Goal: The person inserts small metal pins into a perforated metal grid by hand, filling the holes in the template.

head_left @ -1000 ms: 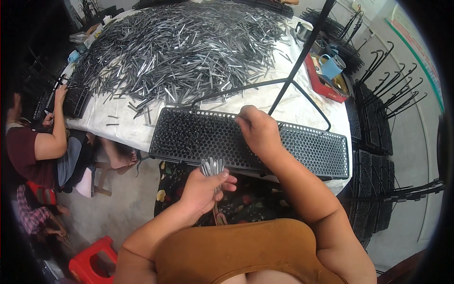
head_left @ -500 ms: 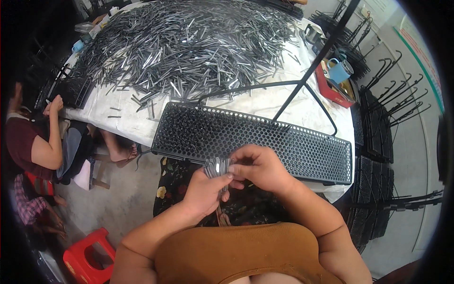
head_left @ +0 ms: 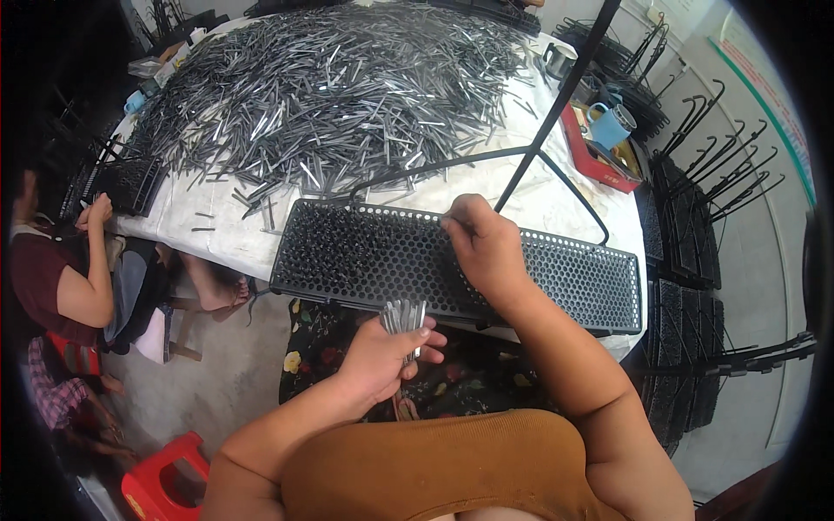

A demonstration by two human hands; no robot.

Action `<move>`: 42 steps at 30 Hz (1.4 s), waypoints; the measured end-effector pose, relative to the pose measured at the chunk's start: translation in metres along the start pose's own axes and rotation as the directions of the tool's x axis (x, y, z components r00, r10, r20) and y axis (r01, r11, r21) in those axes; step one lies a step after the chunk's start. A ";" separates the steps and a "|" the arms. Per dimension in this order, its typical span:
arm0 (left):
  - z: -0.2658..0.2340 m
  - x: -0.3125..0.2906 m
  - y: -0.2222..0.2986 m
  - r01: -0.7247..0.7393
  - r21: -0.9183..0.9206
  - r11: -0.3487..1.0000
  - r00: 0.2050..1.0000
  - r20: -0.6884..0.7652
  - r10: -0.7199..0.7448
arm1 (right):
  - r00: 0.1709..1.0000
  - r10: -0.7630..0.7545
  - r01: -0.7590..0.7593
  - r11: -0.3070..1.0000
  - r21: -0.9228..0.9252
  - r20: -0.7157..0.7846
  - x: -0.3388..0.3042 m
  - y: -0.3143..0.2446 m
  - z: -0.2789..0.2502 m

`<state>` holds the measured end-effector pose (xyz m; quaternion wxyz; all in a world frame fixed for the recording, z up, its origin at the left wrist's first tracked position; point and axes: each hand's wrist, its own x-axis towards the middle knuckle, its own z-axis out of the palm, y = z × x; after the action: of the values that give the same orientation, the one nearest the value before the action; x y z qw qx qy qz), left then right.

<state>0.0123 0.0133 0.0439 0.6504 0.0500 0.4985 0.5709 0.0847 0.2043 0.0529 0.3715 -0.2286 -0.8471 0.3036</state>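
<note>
My left hand (head_left: 372, 358) is closed round a bundle of thin grey metal strips (head_left: 403, 318), their ends fanned out above the thumb. In front of it lies a long black rack with a perforated top (head_left: 569, 276). Its left part bristles with upright dark strips (head_left: 326, 239), while the holes further right are bare. Over the middle of the rack's far edge, my right hand (head_left: 485, 247) has its fingers pinched together. Whatever the fingertips hold, if anything, is too small or hidden to make out.
A wide heap of loose metal strips (head_left: 339, 104) covers much of the white-covered table (head_left: 195, 191). A black rod frame (head_left: 532, 149) rises behind the rack. Right of it stand a red box (head_left: 599, 161) and a blue mug (head_left: 612, 126). Another person (head_left: 61, 269) works at left; a red stool (head_left: 161, 482) stands below.
My right hand has moved from beside the bundle up and forward over the rack. The left hand, still gripping the strips, stays near the same place. The whole view has shifted slightly.
</note>
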 end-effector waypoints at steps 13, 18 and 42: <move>-0.013 -0.010 -0.017 -0.104 -0.024 0.994 0.991 0.080 0.106 | 0.974 0.002 0.011 0.998 -0.058 0.225 -0.029 -0.045 -0.015; -0.011 -0.010 -0.015 -0.162 -0.119 0.980 0.978 0.115 0.176 | 0.737 0.277 -0.539 0.791 0.289 0.617 -0.046 -0.051 -0.016; -0.001 -0.010 -0.012 -0.308 0.067 0.949 0.951 -0.004 0.309 | 0.773 0.355 -0.634 0.480 0.606 0.526 -0.065 -0.048 -0.009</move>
<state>0.0211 0.0007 0.0420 0.5477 0.1441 0.5077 0.6492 0.1240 0.1336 0.0591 0.1785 -0.2353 -0.5834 0.7566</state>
